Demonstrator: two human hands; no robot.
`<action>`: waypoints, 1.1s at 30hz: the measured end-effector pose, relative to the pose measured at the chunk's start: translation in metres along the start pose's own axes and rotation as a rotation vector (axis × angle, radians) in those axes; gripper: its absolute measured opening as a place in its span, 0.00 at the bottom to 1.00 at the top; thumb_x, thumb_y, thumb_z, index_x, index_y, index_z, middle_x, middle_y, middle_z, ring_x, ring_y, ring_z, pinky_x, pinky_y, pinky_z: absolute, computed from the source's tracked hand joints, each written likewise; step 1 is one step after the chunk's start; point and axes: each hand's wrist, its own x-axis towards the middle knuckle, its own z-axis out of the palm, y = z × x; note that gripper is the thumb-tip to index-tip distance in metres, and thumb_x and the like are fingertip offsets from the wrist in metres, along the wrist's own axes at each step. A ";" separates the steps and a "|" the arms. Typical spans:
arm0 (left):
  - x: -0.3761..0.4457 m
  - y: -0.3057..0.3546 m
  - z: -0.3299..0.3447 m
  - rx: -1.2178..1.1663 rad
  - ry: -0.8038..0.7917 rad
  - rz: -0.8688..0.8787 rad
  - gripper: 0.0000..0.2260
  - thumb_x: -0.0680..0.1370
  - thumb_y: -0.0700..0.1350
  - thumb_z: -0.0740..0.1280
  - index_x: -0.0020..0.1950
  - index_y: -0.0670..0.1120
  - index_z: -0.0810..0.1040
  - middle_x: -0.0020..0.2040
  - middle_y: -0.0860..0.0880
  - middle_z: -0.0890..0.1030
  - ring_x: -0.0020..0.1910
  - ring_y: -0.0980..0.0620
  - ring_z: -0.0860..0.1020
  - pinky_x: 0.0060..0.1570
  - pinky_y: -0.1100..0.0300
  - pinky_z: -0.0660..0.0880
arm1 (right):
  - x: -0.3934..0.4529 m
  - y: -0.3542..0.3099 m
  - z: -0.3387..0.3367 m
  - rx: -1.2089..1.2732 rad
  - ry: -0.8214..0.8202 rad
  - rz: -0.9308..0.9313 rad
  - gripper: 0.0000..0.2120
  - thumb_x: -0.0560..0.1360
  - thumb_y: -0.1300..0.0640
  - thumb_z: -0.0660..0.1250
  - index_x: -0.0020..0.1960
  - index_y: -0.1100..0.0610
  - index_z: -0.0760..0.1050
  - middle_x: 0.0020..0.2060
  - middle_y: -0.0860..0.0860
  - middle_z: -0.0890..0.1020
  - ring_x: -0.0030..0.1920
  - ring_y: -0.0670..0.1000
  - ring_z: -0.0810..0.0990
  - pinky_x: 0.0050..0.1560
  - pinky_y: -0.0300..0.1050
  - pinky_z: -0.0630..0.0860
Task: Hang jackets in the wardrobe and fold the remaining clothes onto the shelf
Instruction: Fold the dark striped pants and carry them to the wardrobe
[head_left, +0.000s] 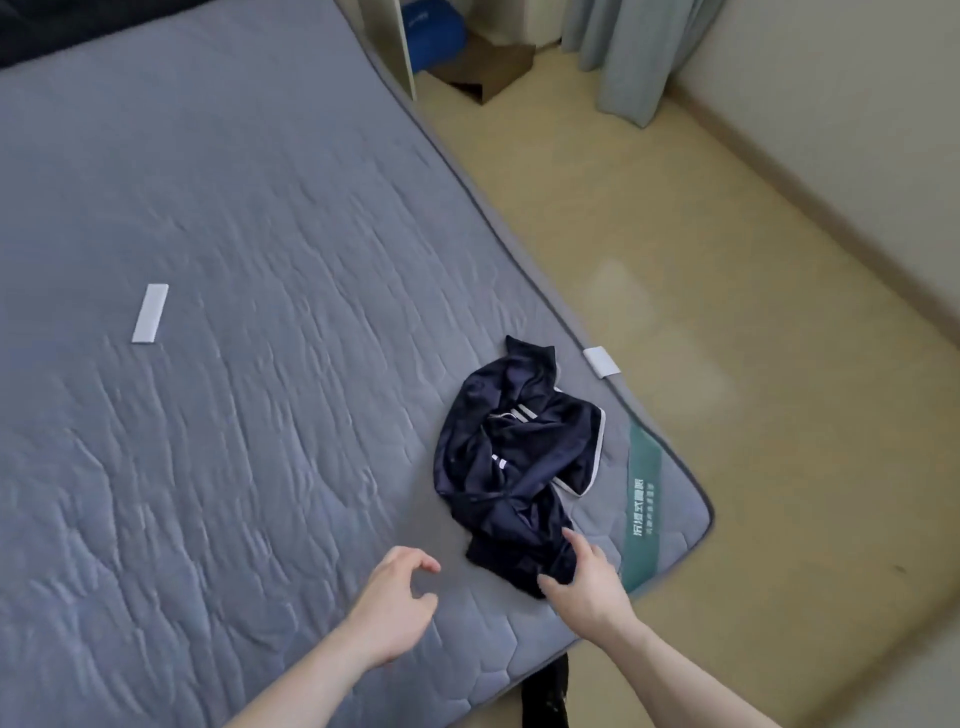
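Observation:
A crumpled navy garment (519, 457) with white stripes and white piping lies on the grey quilted mattress (234, 260), close to its near right corner. My right hand (587, 577) pinches the garment's nearest dark edge between thumb and fingers. My left hand (397, 597) hovers just left of the garment, fingers curled and apart, holding nothing. The wardrobe itself is not in view.
A white flat bar (150, 313) lies on the mattress at the left. A small white tag (601, 361) sits at the mattress's right edge. A white furniture panel (402, 47), a blue bag (434, 31) and a brown box (488, 67) stand at the top. Curtains (634, 52) hang beyond the beige floor (727, 312).

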 end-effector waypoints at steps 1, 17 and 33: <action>0.014 -0.007 0.012 -0.002 0.002 -0.005 0.11 0.79 0.44 0.65 0.58 0.57 0.75 0.62 0.59 0.70 0.54 0.58 0.75 0.46 0.69 0.75 | 0.023 0.005 0.010 -0.012 -0.007 -0.003 0.41 0.76 0.47 0.71 0.82 0.52 0.55 0.76 0.53 0.67 0.75 0.56 0.67 0.73 0.49 0.67; 0.009 -0.036 0.050 -0.047 0.043 -0.004 0.29 0.77 0.47 0.67 0.76 0.59 0.61 0.74 0.62 0.63 0.67 0.57 0.72 0.65 0.57 0.72 | 0.006 -0.024 0.017 0.393 -0.049 -0.223 0.13 0.85 0.55 0.60 0.43 0.47 0.77 0.33 0.42 0.77 0.35 0.42 0.73 0.40 0.38 0.70; -0.265 0.077 -0.065 -0.664 0.020 0.404 0.30 0.73 0.47 0.78 0.71 0.55 0.69 0.62 0.61 0.81 0.62 0.61 0.78 0.61 0.67 0.72 | -0.277 -0.166 -0.076 0.666 -0.135 -0.131 0.19 0.86 0.52 0.58 0.61 0.70 0.72 0.55 0.68 0.82 0.52 0.60 0.84 0.62 0.63 0.79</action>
